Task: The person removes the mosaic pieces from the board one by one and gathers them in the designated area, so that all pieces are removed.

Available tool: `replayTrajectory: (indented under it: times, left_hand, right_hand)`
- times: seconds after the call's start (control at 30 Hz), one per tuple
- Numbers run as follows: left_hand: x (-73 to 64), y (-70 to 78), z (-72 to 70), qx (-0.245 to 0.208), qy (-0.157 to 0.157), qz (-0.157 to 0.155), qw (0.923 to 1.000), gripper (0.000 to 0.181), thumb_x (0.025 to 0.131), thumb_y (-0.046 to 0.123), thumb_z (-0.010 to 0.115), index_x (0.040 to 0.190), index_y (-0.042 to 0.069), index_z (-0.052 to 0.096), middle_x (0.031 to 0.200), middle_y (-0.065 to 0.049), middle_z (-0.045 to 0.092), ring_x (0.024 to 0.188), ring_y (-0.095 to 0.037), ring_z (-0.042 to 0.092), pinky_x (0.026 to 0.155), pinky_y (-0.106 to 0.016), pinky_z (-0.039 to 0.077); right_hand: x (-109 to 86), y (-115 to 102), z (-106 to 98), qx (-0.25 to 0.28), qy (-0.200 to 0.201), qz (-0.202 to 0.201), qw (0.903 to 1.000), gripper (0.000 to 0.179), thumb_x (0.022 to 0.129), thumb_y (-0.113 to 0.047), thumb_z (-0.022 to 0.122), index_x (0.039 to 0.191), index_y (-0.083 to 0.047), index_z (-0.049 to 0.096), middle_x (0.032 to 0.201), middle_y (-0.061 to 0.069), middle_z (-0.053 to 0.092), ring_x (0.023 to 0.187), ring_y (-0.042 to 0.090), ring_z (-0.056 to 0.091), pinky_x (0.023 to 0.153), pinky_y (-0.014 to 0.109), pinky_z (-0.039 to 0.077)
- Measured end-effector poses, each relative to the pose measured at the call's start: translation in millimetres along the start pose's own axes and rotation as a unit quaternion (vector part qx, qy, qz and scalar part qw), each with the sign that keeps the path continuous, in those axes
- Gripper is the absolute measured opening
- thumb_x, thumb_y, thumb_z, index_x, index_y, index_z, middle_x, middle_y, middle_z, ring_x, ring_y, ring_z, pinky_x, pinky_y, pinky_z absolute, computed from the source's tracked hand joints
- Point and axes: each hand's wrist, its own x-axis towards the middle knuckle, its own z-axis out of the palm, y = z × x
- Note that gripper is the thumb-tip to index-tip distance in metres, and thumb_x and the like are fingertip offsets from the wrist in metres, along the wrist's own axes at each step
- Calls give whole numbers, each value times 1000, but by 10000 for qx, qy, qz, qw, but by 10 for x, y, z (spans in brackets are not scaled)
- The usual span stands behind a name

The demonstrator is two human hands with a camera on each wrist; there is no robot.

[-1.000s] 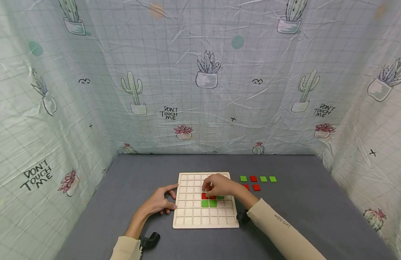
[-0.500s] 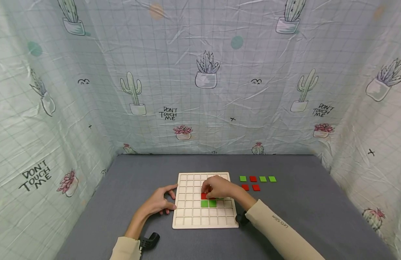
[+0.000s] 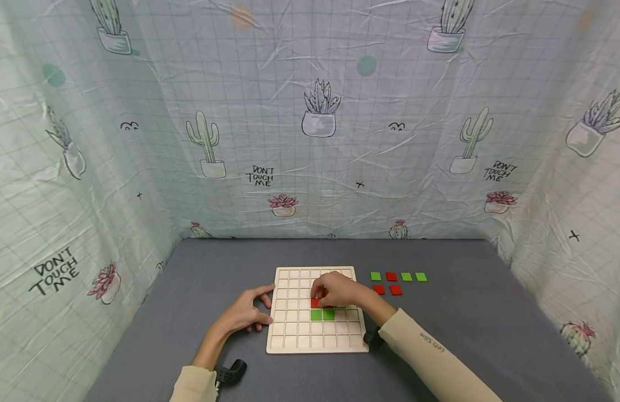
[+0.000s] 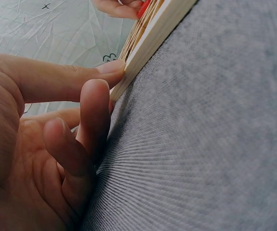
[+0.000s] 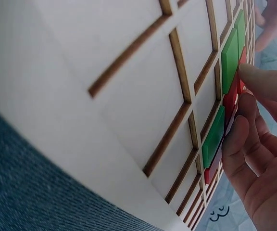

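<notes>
A pale wooden grid board (image 3: 292,329) lies on the grey table. My left hand (image 3: 247,310) touches its left edge with thumb and forefinger tips, the other fingers loosely bent in the left wrist view. Over the board's middle, my right hand (image 3: 337,287) pinches what looks like a red square tile, mostly hidden by the fingers. In the right wrist view its thumb (image 5: 266,84) lies against red. Set in the grid beside it are a red tile (image 3: 315,303) and two green tiles (image 3: 316,315). Another green tile (image 5: 213,139) sits partly behind the right hand.
Right of the board lie loose tiles in two rows: green tiles (image 3: 407,277) and a red tile (image 3: 391,277) behind, two red tiles (image 3: 396,290) in front. A cactus-print curtain (image 3: 270,139) surrounds the table (image 3: 214,262) at back and sides.
My right hand has shifted slightly down onto the board between one second and half a second ago, and stays there since. The left hand keeps its place at the edge.
</notes>
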Motion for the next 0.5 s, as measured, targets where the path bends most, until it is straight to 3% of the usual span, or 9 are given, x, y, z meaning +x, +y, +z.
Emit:
replayTrajectory:
  times: [0.5]
  left_hand:
    - [2,-4,0,-20,-28,58,10000,86,81,8,82,157,4,42,105,-13,59,54,-17,63,41,-28,44]
  right_hand:
    - [-25,-47,-21,-108,-34,-32,9999,15,89,-5,75,97,-17,71,89,-4,70,76,4,57,71,23,48]
